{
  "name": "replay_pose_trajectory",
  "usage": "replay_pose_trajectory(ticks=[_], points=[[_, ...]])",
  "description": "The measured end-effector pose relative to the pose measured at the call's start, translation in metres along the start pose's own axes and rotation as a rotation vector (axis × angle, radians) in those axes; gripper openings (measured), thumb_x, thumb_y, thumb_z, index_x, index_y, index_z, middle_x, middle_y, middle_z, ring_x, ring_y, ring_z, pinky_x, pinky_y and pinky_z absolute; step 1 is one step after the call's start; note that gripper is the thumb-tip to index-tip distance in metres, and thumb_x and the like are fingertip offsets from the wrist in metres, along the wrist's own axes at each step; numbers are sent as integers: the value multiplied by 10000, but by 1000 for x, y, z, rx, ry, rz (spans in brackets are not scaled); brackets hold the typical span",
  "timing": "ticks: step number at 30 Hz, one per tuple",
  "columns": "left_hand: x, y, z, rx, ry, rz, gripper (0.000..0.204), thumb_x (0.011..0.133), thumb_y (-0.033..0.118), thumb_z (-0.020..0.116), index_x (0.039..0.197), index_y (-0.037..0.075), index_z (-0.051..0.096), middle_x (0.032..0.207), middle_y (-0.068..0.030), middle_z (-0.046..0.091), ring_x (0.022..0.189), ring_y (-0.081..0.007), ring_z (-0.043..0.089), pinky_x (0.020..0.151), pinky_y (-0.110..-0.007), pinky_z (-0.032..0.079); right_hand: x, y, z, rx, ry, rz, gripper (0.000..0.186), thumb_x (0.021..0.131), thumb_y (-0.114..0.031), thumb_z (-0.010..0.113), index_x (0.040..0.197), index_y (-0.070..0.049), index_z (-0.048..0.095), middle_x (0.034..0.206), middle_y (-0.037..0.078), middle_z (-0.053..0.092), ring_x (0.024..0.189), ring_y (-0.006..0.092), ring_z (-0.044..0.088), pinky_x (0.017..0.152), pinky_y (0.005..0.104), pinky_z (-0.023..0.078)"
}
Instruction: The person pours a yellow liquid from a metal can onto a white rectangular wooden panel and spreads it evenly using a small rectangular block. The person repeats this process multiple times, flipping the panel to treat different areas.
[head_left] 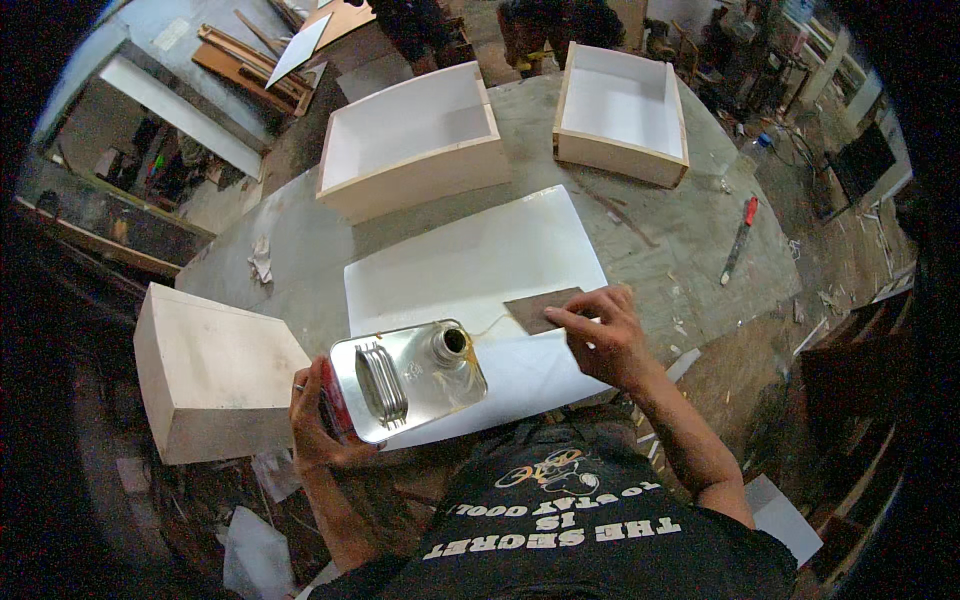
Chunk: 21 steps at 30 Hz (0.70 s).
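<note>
My left hand [315, 420] grips a rectangular metal can [425, 400] by its side, low over the near left of the table. The can is tilted, its round mouth uncapped, with yellowish residue around it. A thin yellowish strand runs from near the mouth toward a flat brown rectangular piece [535, 311]. My right hand [612, 335] pinches that piece by its right edge, thumb and fingers together. Beneath both hands lie a white panel [470, 250] and, nearer me, a second white sheet [510, 375]. Whether the brown piece touches the panel, I cannot tell.
Two open wooden boxes with white insides, one on the left [420, 165] and one on the right [620, 110], stand at the far side. A closed-faced wooden box [220, 370] sits left. A red-handled cutter [742, 235] and crumpled paper [260, 260] lie on the table [680, 250].
</note>
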<state>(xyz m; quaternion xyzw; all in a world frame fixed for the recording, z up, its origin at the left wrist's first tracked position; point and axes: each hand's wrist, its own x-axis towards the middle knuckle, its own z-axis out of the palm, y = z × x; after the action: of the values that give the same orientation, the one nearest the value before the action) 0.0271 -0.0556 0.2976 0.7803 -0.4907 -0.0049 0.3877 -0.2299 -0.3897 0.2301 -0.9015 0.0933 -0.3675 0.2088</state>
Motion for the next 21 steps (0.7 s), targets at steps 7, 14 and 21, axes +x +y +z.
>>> replay_pose_trajectory(ticks=[7, 14, 21], points=[[9, 8, -6, 117, -101, 72, 1194, 390, 350, 914, 1432, -29, 472, 1221, -195, 600, 1087, -328, 593, 971, -438, 490, 21, -19, 14, 80, -72, -123, 491, 718, -23, 721, 1158, -240, 702, 986, -5, 625, 910, 200, 581, 870, 389, 438], [3, -2, -2, 17, -47, 60, 1262, 460, 416, 924, 1507, -5, 361, 1252, -203, 587, 1117, -345, 582, 970, -447, 481, 20, -15, 12, 360, -247, -97, 398, 774, -51, 701, 1133, -222, 705, 991, 34, 631, 943, 245, 589, 868, 393, 437], [3, -10, 6, 42, 105, -36, 1225, 525, 485, 922, 1485, -42, 373, 1296, -229, 572, 1173, -376, 568, 1028, -468, 441, 13, 14, 4, 344, -521, -150, 381, 799, -43, 676, 1105, -265, 728, 1001, 36, 624, 969, 250, 579, 865, 390, 444]])
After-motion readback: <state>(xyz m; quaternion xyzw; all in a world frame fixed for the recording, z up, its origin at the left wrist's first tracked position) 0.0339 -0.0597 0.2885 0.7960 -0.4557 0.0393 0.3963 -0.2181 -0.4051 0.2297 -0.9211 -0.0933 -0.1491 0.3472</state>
